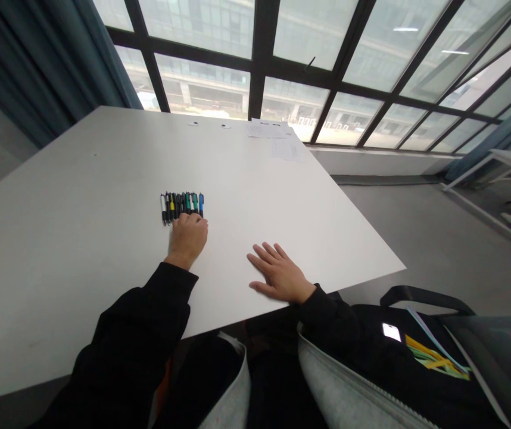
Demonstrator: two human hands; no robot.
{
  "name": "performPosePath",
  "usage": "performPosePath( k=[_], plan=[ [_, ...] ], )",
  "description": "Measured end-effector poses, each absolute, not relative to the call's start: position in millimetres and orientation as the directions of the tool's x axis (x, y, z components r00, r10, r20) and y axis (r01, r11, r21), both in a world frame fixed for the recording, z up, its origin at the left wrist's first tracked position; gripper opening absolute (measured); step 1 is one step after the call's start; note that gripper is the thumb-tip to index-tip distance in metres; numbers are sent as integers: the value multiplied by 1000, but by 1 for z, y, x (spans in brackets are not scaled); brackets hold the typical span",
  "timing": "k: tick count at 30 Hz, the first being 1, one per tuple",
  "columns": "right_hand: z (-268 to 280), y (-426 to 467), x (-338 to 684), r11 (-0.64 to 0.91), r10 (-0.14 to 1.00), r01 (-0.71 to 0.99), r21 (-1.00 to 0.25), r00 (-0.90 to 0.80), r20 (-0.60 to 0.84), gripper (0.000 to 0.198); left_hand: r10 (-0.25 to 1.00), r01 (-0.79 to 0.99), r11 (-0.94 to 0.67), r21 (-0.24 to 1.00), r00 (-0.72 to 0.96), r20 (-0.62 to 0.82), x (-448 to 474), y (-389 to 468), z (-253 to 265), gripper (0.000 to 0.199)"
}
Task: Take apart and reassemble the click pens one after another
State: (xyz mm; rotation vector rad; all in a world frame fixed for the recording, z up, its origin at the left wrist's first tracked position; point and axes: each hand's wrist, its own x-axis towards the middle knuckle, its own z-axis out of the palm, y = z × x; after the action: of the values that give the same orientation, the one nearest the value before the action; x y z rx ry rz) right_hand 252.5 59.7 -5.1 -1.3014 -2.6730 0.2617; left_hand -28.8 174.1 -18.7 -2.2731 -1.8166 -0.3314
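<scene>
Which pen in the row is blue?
The rightmost pen, at the row's end; visible barrels of the other pens look white, yellow, black or green.

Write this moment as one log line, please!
left hand: at near ends of pens | right hand: palm down on white table, fingers spread | papers: far edge

Pens point(187, 201) on table point(255, 185); papers point(267, 128) behind

one head-worn view, wide, slanting forward and down across a broad, flat white table point(259, 190)
it looks from above the wearer's long black sleeves point(133, 328), which enter at the bottom edge; the table's near side lies close, at lower centre, while dark-framed glass windows point(262, 56) stand farther off across the top.
</scene>
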Motion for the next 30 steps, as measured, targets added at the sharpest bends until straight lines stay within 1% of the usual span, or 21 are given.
performPosePath(
  k=[3, 6, 8, 12, 17, 21, 25, 27, 30],
  plan=[
    [-5, 59, 252, 607, 790, 762, -224, -610, 62, 75, 933, 981, -193, -32, 193, 304, -29, 174, -17, 31],
    [-5, 59, 252, 603, 793, 763, -233, -606, 67, 75, 943, 992, -123, -9, 119, 310, -28, 174, -16, 36],
    [-5, 59, 253, 604, 792, 761, -238, -606, 73, 75, 956, 996, -86, 14, 78, 284, -28, 175, -15, 39],
    [-6, 60, 253, 605, 791, 759, -239, -607, 76, 75, 975, 998, -16, 59, 2, 223, -23, 176, -12, 36],
    [-7, 60, 252, 601, 794, 764, -234, -604, 70, 74, 975, 991, 69, 113, -92, 205, -17, 177, -8, 37],
    [-7, 59, 252, 601, 794, 765, -232, -604, 68, 74, 969, 982, 81, 173, -118, 217, -17, 179, -12, 38],
    [-8, 59, 252, 606, 791, 759, -239, -606, 83, 73, 964, 978, 81, 193, -126, 233, -19, 178, -13, 36],
    [-8, 60, 252, 607, 790, 756, -244, -607, 87, 73, 955, 968, 86, 236, -148, 257, -20, 176, -11, 35],
    [-7, 60, 252, 605, 790, 752, -262, -607, 84, 73, 930, 917, 39, 397, -178, 320, -24, 170, -6, 30]
  ],
)
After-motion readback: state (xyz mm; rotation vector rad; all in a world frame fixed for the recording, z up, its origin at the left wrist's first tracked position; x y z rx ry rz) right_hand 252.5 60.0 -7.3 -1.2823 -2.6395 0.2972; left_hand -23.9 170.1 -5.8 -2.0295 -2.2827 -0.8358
